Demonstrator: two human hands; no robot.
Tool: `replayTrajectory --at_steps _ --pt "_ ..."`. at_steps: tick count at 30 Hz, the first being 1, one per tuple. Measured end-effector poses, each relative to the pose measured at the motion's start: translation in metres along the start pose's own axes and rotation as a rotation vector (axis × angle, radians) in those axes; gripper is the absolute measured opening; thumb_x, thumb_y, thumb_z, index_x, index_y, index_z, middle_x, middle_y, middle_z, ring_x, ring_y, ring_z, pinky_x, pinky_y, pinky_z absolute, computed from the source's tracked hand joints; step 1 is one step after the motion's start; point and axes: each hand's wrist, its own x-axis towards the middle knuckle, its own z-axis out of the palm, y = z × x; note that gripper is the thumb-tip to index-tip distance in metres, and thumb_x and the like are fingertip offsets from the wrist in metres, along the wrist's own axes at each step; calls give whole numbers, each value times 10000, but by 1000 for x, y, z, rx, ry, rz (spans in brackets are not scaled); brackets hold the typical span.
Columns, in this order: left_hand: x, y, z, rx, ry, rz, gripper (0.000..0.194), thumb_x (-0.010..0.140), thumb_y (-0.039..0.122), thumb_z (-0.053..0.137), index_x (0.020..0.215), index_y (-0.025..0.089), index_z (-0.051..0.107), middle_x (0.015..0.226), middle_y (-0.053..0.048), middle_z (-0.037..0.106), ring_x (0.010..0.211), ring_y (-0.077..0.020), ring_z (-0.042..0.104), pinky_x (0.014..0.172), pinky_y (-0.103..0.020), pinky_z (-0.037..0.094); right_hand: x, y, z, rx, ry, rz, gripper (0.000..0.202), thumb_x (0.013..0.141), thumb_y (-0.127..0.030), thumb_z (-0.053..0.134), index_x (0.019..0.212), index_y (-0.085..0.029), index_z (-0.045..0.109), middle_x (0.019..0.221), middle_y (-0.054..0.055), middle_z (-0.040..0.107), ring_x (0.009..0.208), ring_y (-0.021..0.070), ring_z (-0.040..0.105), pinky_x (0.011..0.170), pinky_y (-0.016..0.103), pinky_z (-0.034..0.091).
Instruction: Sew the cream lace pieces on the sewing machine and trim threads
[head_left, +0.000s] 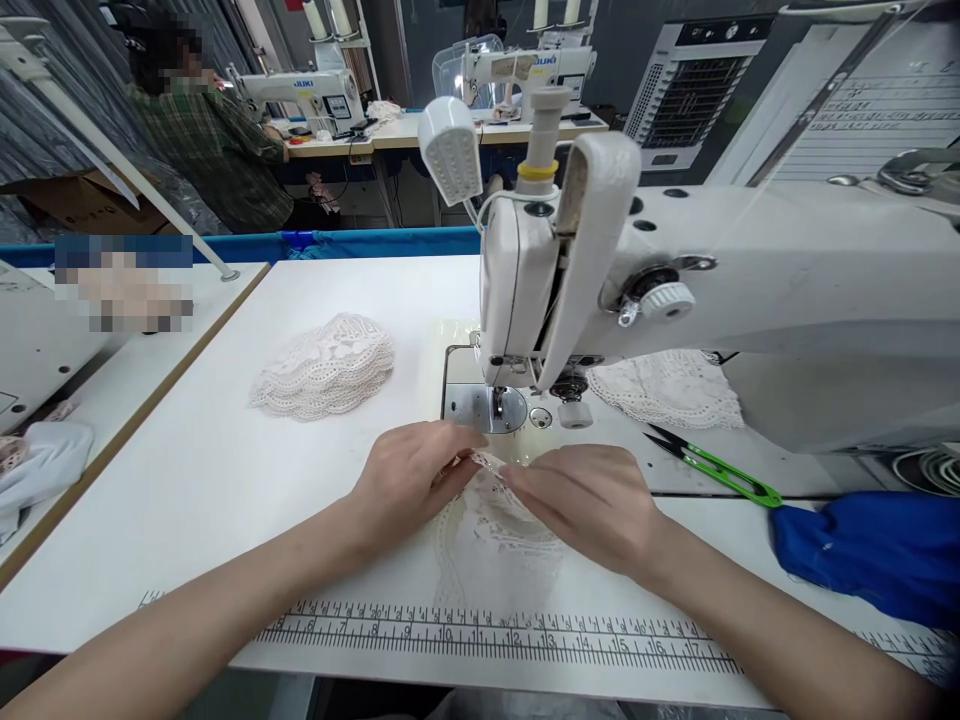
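My left hand (412, 472) pinches the upper edge of a thin white lace piece (499, 545), just in front of the sewing machine's needle plate (469, 405). On the same edge, a little to the right, my right hand (592, 497) grips the lace with its fingertips. The piece hangs down toward the printed ruler and is partly blurred. Above and beyond both hands is the white sewing machine head (525, 290), its presser foot over the metal plate. The lace is nearer to me than the foot.
A lace stack (330, 365) lies left of the machine, and more lace (667, 387) is behind the needle area at right. Green-handled snips (720, 468) and blue cloth (870, 555) lie right of my right hand. A person (210, 150) sits at another machine, back left.
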Motion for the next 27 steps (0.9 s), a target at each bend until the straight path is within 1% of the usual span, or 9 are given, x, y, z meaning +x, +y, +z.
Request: replayTrajectory --at_steps 3,6,8,12,14,16,20,24,27 --pt "1 2 0 -96 -23 -40 96 905 115 555 969 155 614 699 21 646 582 -65 571 525 -165 444 3 -2 -6 -93 -27 -184 94 856 -44 591 828 -114 647 605 11 641 505 99 526 441 236 391" --pt "4 7 -5 -270 -59 -172 79 867 98 601 849 158 650 669 17 640 577 -63 555 514 -158 422 10 -5 -16 -45 -76 -176 147 880 -42 546 830 -110 667 598 11 644 484 95 514 428 235 367" --pt "7 12 -12 -495 -204 -402 70 840 114 633 798 158 667 668 13 648 571 -62 545 505 -159 409 16 -6 -25 160 -187 14 133 895 -94 566 836 -133 679 616 0 652 491 85 524 442 217 385" --pt "15 26 -25 -1112 -780 -858 113 760 244 746 741 156 678 588 31 600 496 -59 490 457 -170 368 30 -5 -47 807 -681 654 153 877 -301 640 792 -191 706 564 -32 608 443 69 509 419 180 394" --pt "17 29 -24 -1147 -836 -908 143 748 274 758 733 159 675 563 42 567 489 -62 471 460 -184 354 34 -3 -50 923 -825 877 207 863 -382 643 789 -198 705 498 -52 537 380 63 447 381 185 361" --pt "15 27 -17 -870 -689 -825 119 780 259 725 722 171 671 603 35 586 529 -77 478 488 -205 349 34 1 -44 821 -795 962 220 867 -397 627 788 -205 699 502 -54 520 396 64 439 392 190 342" --pt "6 13 5 -184 -393 -434 50 813 222 695 782 197 664 745 12 647 732 -155 554 637 -288 398 24 8 -21 422 -626 866 197 891 -341 592 800 -213 709 565 -33 588 465 83 478 451 215 343" --pt "-1 6 16 94 -218 -124 263 858 283 671 1100 192 620 1018 -33 681 922 -194 582 759 -340 412 11 14 -6 206 -544 757 201 916 -317 563 923 -218 738 688 -1 684 526 116 563 521 244 418" --pt "-3 9 15 239 -103 112 164 866 184 656 1029 190 652 1027 -7 707 917 -182 602 781 -347 391 4 21 1 121 -484 702 177 907 -308 594 913 -212 743 818 30 719 648 141 635 590 257 468"
